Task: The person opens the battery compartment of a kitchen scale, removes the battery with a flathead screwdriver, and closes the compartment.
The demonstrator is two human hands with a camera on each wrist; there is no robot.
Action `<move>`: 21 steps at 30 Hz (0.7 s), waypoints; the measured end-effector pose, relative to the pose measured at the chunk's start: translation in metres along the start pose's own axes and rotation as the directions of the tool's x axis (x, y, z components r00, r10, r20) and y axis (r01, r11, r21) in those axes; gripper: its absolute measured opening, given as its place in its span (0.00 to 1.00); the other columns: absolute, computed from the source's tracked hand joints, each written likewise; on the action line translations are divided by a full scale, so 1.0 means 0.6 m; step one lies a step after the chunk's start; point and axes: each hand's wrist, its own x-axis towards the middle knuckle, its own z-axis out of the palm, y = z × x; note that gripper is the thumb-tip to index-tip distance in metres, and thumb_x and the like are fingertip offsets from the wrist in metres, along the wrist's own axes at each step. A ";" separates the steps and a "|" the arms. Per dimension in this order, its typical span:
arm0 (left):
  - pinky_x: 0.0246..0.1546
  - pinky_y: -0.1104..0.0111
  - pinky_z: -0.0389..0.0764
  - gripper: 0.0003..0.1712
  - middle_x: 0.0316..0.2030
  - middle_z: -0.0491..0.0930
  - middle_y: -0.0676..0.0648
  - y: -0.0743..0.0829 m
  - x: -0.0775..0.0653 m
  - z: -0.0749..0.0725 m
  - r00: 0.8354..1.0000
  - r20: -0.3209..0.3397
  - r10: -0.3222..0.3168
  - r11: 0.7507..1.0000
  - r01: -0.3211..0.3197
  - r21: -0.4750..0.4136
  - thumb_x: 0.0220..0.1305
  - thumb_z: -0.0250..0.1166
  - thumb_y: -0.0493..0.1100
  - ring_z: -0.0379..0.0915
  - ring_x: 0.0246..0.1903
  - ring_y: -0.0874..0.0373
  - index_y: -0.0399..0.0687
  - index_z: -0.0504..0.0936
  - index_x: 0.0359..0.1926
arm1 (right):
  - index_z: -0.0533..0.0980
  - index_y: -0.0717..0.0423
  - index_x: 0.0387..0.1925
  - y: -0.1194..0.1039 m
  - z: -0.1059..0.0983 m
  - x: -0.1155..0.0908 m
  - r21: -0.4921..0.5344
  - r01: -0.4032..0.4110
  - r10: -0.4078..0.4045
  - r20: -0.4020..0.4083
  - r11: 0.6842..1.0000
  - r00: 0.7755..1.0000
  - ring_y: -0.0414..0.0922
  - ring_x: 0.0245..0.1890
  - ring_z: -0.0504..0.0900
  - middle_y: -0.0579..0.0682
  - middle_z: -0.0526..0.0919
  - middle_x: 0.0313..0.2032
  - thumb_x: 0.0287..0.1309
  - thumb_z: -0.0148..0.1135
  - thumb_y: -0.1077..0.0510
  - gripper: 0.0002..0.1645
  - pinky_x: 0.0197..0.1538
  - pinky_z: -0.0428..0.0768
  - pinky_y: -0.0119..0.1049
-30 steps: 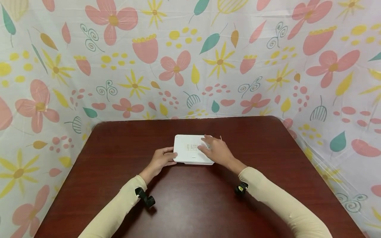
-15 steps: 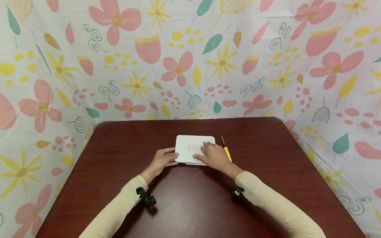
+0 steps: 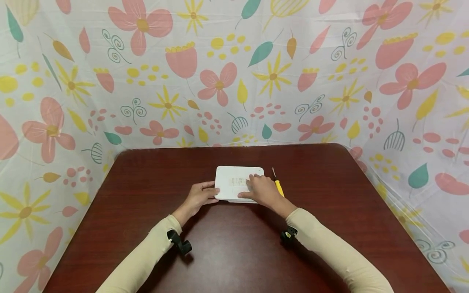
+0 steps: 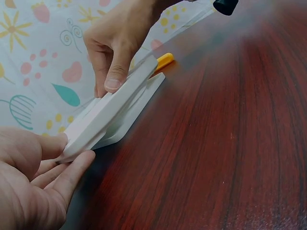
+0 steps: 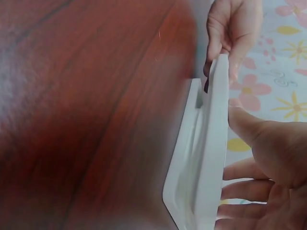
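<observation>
A flat white device with rounded corners (image 3: 225,176), small printed text on its upper face, lies near the table's middle. Beneath it, a thinner white plate-like part (image 4: 139,112) shows at a slant, resting on the table. My left hand (image 3: 197,198) pinches the device's left edge, thumb on top and fingers below. Over the right part of its upper face my right hand (image 3: 266,190) rests, thumb and fingertips touching the surface. Just right of the device lies a screwdriver (image 3: 279,188) with a yellow handle, its lower end partly hidden behind the right hand.
The dark reddish-brown wooden table (image 3: 234,252) has its back edge against a floral-printed curtain (image 3: 234,81). Curtain also hangs along the left and right sides. A black camera is strapped to each sleeve.
My right hand has shifted slightly left and down over the device, uncovering the screwdriver's yellow handle. The left hand keeps its grip at the left edge.
</observation>
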 end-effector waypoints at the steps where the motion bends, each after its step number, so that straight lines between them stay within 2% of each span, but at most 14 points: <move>1: 0.39 0.66 0.89 0.28 0.47 0.84 0.35 -0.001 0.000 0.000 1.000 0.001 0.001 1.000 -0.001 0.000 0.68 0.65 0.30 0.84 0.38 0.56 0.27 0.71 0.67 | 0.81 0.65 0.40 0.000 -0.001 0.001 -0.001 0.008 -0.008 0.006 1.000 1.000 0.44 0.21 0.73 0.55 0.82 0.30 0.50 0.74 0.29 0.41 0.23 0.74 0.35; 6: 0.40 0.66 0.89 0.28 0.50 0.83 0.32 -0.002 0.001 0.000 1.000 -0.003 -0.003 1.000 0.003 0.004 0.69 0.65 0.30 0.84 0.39 0.56 0.27 0.71 0.68 | 0.78 0.61 0.32 0.002 -0.002 0.001 -0.011 0.048 -0.048 0.015 0.999 0.999 0.44 0.21 0.72 0.57 0.83 0.31 0.53 0.73 0.31 0.36 0.23 0.72 0.35; 10: 0.40 0.66 0.89 0.28 0.51 0.83 0.31 -0.002 0.001 0.001 1.000 -0.009 -0.005 1.000 0.005 0.002 0.69 0.65 0.30 0.84 0.39 0.56 0.27 0.71 0.68 | 0.80 0.61 0.28 0.003 -0.004 -0.001 -0.023 0.103 -0.102 0.019 0.994 0.995 0.51 0.29 0.83 0.63 0.86 0.40 0.58 0.70 0.32 0.33 0.29 0.83 0.41; 13: 0.40 0.66 0.89 0.28 0.51 0.83 0.32 -0.003 0.002 0.002 1.000 -0.010 -0.007 1.000 0.007 -0.007 0.68 0.65 0.29 0.84 0.39 0.56 0.27 0.71 0.67 | 0.84 0.62 0.32 0.004 -0.002 -0.005 -0.038 0.149 -0.148 0.028 0.988 0.989 0.57 0.41 0.87 0.67 0.85 0.49 0.63 0.66 0.34 0.32 0.38 0.89 0.48; 16: 0.40 0.66 0.89 0.28 0.51 0.83 0.32 -0.004 0.002 0.001 1.000 -0.004 -0.002 1.000 0.002 -0.009 0.69 0.65 0.30 0.84 0.39 0.56 0.26 0.71 0.67 | 0.85 0.66 0.41 0.005 0.001 -0.009 -0.044 0.175 -0.174 0.036 0.984 0.984 0.61 0.50 0.85 0.69 0.83 0.53 0.67 0.62 0.36 0.33 0.46 0.88 0.52; 21: 0.41 0.66 0.89 0.28 0.52 0.83 0.30 -0.004 0.002 -0.001 1.000 0.005 0.001 1.000 -0.001 0.007 0.69 0.64 0.30 0.84 0.40 0.56 0.26 0.71 0.68 | 0.83 0.69 0.45 0.007 0.010 -0.014 -0.068 0.206 -0.207 -0.009 0.976 0.978 0.60 0.48 0.84 0.68 0.82 0.51 0.69 0.61 0.37 0.34 0.45 0.88 0.51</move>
